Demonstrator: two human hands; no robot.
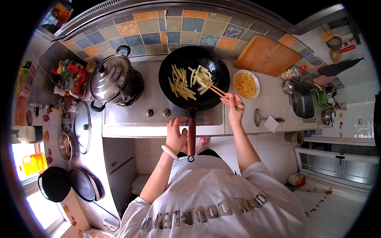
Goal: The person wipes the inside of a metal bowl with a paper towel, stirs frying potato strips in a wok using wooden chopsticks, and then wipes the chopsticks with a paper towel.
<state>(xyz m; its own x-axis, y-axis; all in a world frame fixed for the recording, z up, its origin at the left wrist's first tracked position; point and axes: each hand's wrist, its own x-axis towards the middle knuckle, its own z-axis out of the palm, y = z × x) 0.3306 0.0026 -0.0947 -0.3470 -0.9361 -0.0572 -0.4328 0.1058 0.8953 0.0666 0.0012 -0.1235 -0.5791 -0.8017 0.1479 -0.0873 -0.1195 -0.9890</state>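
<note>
A black wok point(190, 101) sits on the stove, its wooden handle point(191, 135) pointing toward me. Pale cut strips point(180, 84) lie in it in two groups. My right hand point(233, 106) is closed on a pair of chopsticks point(218, 91), whose tips touch the right-hand group of strips. Just left of the wok handle is my left hand point(174, 131), fingers apart and holding nothing. A white bowl point(258, 88) of yellower strips point(245, 84) stands right of the wok.
A lidded steel pot point(109, 79) stands on the left burner. A wooden cutting board point(268, 55) leans on the tiled wall. To the right are a slotted ladle point(258, 117) and a sink point(303, 101). Bottles and jars point(71, 77) stand at the left.
</note>
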